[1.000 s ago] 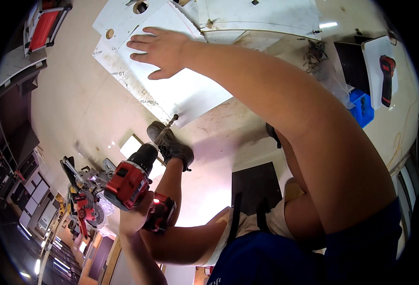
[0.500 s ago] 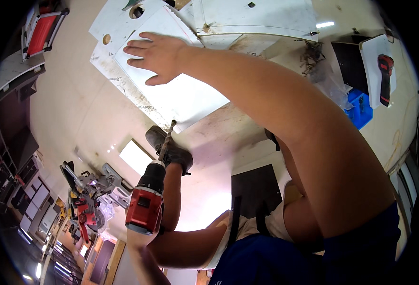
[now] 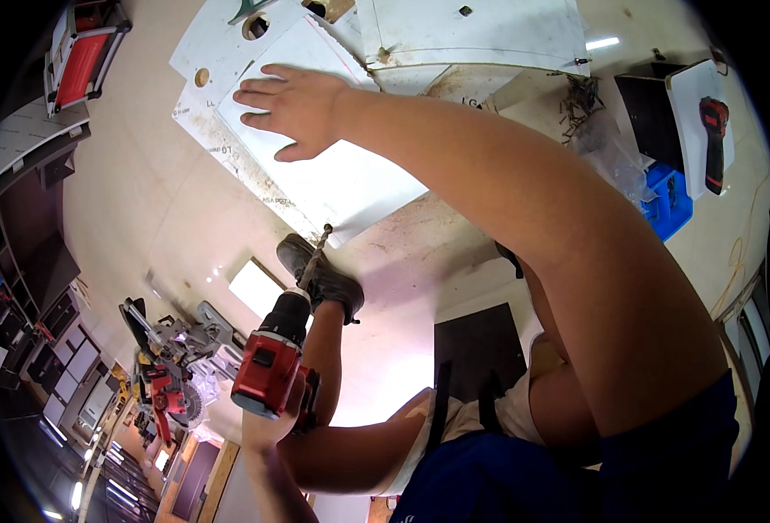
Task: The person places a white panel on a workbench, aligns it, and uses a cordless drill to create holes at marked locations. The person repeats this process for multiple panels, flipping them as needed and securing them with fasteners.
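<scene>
My left hand (image 3: pixel 273 425) is wrapped round the grip of a red and black cordless drill (image 3: pixel 265 376), which hides most of its fingers. A long drill bit (image 3: pixel 317 254) points away from me, its tip at the near corner of a white sheet panel (image 3: pixel 350 187). I cannot tell whether the tip touches the panel. My right hand (image 3: pixel 302 113) lies flat on that panel, fingers spread, with the arm reaching across from the right. Beneath it lies a larger printed white board (image 3: pixel 228 152) with round holes.
My shoe (image 3: pixel 337 292) is close to the bit. A mitre saw (image 3: pixel 171 388) stands at the lower left. At right are a blue bin (image 3: pixel 668 205), a pile of screws (image 3: pixel 579 100) and a red-black handheld tool (image 3: pixel 714 144). A dark panel (image 3: pixel 479 349) lies between my legs.
The view has shifted slightly, moving most things a little to the right. The drill has turned a bit, showing more of its lower side. My right hand stays on the panel.
</scene>
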Motion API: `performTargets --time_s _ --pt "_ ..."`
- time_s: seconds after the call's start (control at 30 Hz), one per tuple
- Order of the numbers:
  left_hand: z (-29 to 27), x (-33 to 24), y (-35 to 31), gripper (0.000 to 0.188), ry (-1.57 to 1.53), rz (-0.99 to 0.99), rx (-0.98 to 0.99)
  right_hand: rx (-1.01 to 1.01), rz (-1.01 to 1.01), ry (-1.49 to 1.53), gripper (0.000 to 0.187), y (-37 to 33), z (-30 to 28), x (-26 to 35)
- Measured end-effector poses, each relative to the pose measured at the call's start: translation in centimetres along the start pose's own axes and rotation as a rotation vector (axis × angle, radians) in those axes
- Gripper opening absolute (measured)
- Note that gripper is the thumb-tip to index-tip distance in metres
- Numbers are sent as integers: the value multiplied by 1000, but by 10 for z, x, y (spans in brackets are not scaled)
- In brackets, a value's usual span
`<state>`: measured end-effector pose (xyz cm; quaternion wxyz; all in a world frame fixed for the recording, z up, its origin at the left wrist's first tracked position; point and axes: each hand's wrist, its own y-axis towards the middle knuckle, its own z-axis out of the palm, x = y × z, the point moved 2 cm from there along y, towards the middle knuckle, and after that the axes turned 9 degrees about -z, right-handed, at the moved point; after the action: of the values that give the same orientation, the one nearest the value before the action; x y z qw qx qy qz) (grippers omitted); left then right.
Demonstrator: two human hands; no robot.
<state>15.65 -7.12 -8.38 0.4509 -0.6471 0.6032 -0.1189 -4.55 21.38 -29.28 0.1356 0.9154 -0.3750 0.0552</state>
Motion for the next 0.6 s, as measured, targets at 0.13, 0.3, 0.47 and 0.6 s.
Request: performTargets --time_s 0.13,0.3,0.47,0.6 --pt "-4 -11 4 6 47 -3 17 -28 -7 -9 68 1 0 1" --pt "-8 -35 8 20 135 111 -34 -41 -8 -30 67 1 0 0" --pt "-16 -58 14 23 288 167 15 -46 -9 -16 69 2 2 0" --pt "-14 -57 7 23 473 252 -6 -32 -14 25 73 3 4 -3"
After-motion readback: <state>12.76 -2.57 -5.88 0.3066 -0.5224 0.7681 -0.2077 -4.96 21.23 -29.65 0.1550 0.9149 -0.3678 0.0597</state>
